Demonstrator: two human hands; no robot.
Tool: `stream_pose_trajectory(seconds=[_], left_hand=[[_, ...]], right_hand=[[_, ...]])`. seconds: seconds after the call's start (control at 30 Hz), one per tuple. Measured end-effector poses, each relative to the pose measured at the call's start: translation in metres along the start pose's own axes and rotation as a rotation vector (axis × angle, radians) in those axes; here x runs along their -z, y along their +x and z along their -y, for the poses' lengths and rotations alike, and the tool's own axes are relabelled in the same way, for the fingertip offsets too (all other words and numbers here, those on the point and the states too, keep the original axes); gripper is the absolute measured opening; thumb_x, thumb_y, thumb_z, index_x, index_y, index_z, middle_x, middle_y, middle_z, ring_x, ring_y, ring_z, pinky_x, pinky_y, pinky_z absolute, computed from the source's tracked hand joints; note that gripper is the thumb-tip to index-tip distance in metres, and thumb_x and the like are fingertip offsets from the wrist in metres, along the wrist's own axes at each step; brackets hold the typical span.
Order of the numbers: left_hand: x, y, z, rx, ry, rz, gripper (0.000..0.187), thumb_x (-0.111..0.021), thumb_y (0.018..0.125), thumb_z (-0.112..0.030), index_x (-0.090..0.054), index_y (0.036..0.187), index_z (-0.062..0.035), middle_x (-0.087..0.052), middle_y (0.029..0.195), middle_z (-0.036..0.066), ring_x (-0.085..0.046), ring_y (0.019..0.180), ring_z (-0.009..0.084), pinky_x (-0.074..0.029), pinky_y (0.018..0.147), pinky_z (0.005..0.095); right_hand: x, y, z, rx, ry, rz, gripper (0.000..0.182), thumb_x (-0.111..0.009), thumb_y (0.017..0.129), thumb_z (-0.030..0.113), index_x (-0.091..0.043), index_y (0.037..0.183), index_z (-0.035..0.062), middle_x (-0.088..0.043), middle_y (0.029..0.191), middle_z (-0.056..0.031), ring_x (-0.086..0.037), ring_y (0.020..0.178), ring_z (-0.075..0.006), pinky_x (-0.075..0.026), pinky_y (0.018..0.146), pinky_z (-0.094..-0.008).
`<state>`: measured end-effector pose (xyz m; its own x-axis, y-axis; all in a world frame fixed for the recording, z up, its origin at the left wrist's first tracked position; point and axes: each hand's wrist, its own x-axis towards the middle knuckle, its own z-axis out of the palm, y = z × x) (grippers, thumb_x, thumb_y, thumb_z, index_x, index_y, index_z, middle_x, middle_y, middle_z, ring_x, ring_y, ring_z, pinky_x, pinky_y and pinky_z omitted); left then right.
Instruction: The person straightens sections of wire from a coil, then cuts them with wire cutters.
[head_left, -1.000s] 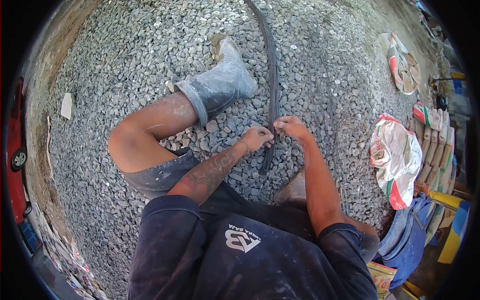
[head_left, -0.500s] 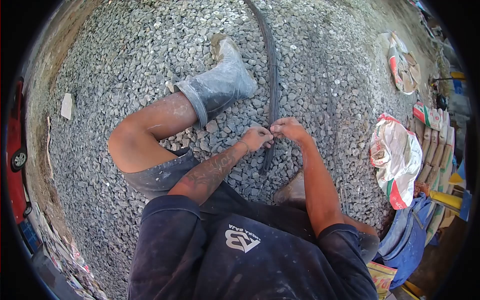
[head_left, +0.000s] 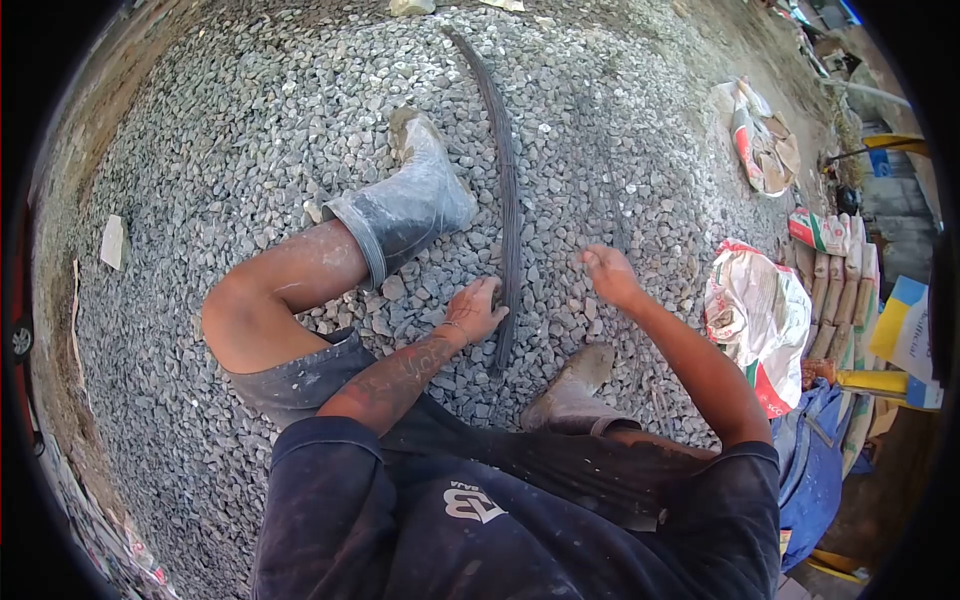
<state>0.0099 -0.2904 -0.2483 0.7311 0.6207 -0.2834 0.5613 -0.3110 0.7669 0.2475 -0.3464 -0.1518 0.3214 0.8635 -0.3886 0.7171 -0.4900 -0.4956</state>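
Note:
A long, slightly curved bundle of dark wires (head_left: pixel 508 200) lies on the gravel between my knees. My left hand (head_left: pixel 474 310) is at its left side near the lower end, fingers curled against it, thumb at its edge. To the right of the bundle and apart from it, my right hand (head_left: pixel 610 275) is raised over the gravel. Its thumb and fingers are pinched together; whatever they hold is too thin to make out. My dusty rubber boot (head_left: pixel 420 185) rests left of the bundle, and the other boot (head_left: pixel 572 385) is near its lower end.
Grey gravel (head_left: pixel 250 150) spreads all round me. On the right are a crumpled white bag (head_left: pixel 755 320), another torn bag (head_left: pixel 765 140) and a stack of filled sacks (head_left: pixel 835 280). Blue cloth (head_left: pixel 810 470) lies below the stack. A pale flat piece (head_left: pixel 112 242) sits far left.
My hands were together at the bundle; my right hand has moved away to the right, while my left stays at its side. The camera view has shifted, showing the bundle's far end.

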Motion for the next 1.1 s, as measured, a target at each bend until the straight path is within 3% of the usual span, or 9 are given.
stream_pose_trajectory(seconds=[0.03,0.13,0.27,0.47,0.63,0.73,0.8,0.93,1.1], left_hand=[[0.003,-0.001,0.0,-0.09,0.024,0.048,0.052,-0.065,0.076,-0.023,-0.043,0.12,-0.007,-0.039,0.13,0.012,-0.045,0.112,0.0269,-0.041,0.089,0.0393],[-0.003,-0.005,0.001,-0.441,0.252,0.016,0.055,-0.067,0.074,-0.024,-0.044,0.122,-0.0074,-0.035,0.134,0.011,-0.04,0.117,0.0286,-0.04,0.091,0.0388],[-0.008,-0.013,-0.002,-0.431,0.434,0.226,0.062,-0.068,0.072,-0.028,-0.043,0.126,-0.0095,-0.026,0.141,0.01,-0.032,0.123,0.0291,-0.034,0.097,0.0401],[-0.019,-0.009,0.006,-0.384,0.48,0.238,0.066,-0.068,0.071,-0.027,-0.041,0.129,-0.0104,-0.021,0.143,0.008,-0.031,0.124,0.0295,-0.031,0.099,0.0433],[-0.014,-0.011,0.0,-0.352,0.45,0.28,0.065,-0.066,0.073,-0.026,-0.04,0.13,-0.0096,-0.02,0.144,0.008,-0.029,0.126,0.0283,-0.031,0.099,0.043],[-0.011,-0.012,-0.004,-0.343,0.428,0.332,0.064,-0.065,0.075,-0.026,-0.039,0.131,-0.0087,-0.016,0.145,0.008,-0.028,0.128,0.0275,-0.029,0.101,0.0431],[-0.01,-0.011,-0.004,-0.316,0.414,0.321,0.065,-0.065,0.076,-0.026,-0.038,0.132,-0.009,-0.016,0.146,0.008,-0.027,0.128,0.0276,-0.029,0.101,0.043],[-0.006,-0.011,-0.004,-0.272,0.406,0.345,0.067,-0.065,0.075,-0.027,-0.037,0.133,-0.0098,-0.016,0.146,0.008,-0.028,0.128,0.0277,-0.03,0.101,0.0412],[-0.006,-0.008,-0.003,-0.269,0.401,0.333,0.068,-0.066,0.074,-0.029,-0.038,0.133,-0.0105,-0.017,0.146,0.008,-0.033,0.123,0.0289,-0.031,0.1,0.0401]], right_hand=[[0.008,0.0,-0.001,0.001,-0.003,-0.052,0.029,-0.04,0.089,0.022,-0.062,0.089,0.0037,-0.06,0.087,-0.022,-0.056,0.086,-0.0395,-0.044,0.076,-0.0414],[0.009,-0.012,0.002,0.036,-0.067,0.004,0.029,-0.04,0.089,0.021,-0.062,0.089,0.0024,-0.06,0.086,-0.0226,-0.057,0.086,-0.0386,-0.044,0.075,-0.0402],[0.015,-0.047,0.005,0.078,0.064,0.173,0.029,-0.04,0.088,0.019,-0.06,0.088,-0.0013,-0.06,0.083,-0.0218,-0.059,0.082,-0.0342,-0.044,0.075,-0.0375],[0.082,-0.127,-0.002,-0.104,0.109,0.453,0.034,-0.045,0.09,0.03,-0.061,0.089,-0.0001,-0.049,0.062,-0.0081,-0.048,0.06,-0.0166,-0.041,0.059,-0.0304],[0.163,-0.279,-0.111,-0.439,0.0,0.191,0.034,-0.046,0.089,0.031,-0.061,0.087,0.0,-0.053,0.066,-0.0065,-0.049,0.058,-0.0148,-0.04,0.056,-0.03],[0.221,-0.344,-0.116,-0.51,-0.176,-0.069,0.028,-0.045,0.093,0.024,-0.058,0.085,0.0014,-0.047,0.063,0.0017,-0.041,0.055,-0.008,-0.035,0.051,-0.0236],[0.253,-0.369,-0.131,-0.38,-0.371,-0.284,0.029,-0.045,0.093,0.025,-0.058,0.084,0.0004,-0.051,0.067,-0.0012,-0.043,0.06,-0.0082,-0.037,0.055,-0.0236],[0.334,-0.392,-0.128,-0.492,-0.796,-0.278,0.027,-0.042,0.091,0.021,-0.056,0.088,-0.0019,-0.056,0.078,-0.0127,-0.052,0.071,-0.0231,-0.042,0.067,-0.035],[0.47,-0.458,-0.121,-0.49,-0.446,-0.869,0.03,-0.039,0.091,0.018,-0.055,0.102,-0.0049,-0.06,0.091,-0.0121,-0.053,0.074,-0.0231,-0.042,0.07,-0.0316]])
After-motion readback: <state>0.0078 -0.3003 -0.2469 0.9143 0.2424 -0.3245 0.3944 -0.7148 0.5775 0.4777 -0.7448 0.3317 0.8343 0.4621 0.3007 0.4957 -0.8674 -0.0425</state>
